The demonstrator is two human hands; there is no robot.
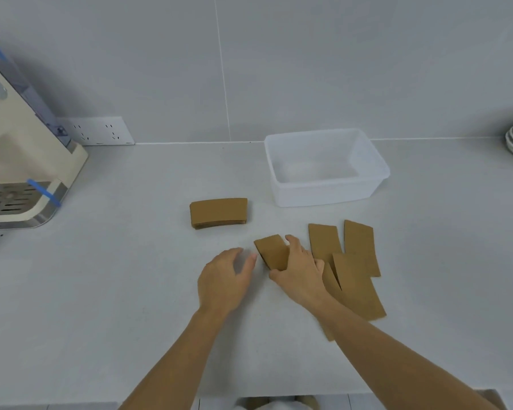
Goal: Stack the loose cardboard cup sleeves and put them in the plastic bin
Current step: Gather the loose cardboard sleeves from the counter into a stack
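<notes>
A: Count?
B: One neat stack of flat brown cardboard sleeves [218,213], four loose sleeves [356,284], one clear plastic bin [326,190] at one o'clock.
A: Hands?
B: Right hand [301,270] gripped a fifth brown sleeve [271,251]; left hand [224,279] held nothing, fingers spread.

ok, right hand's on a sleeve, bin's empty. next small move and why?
Probably carry the sleeve under the right hand left and away, onto the stack. That stack sits apart from the loose sleeves, and the bin holds nothing yet, so stacking looks unfinished. The left hand hovers open beside it, free to square the edges.
</notes>
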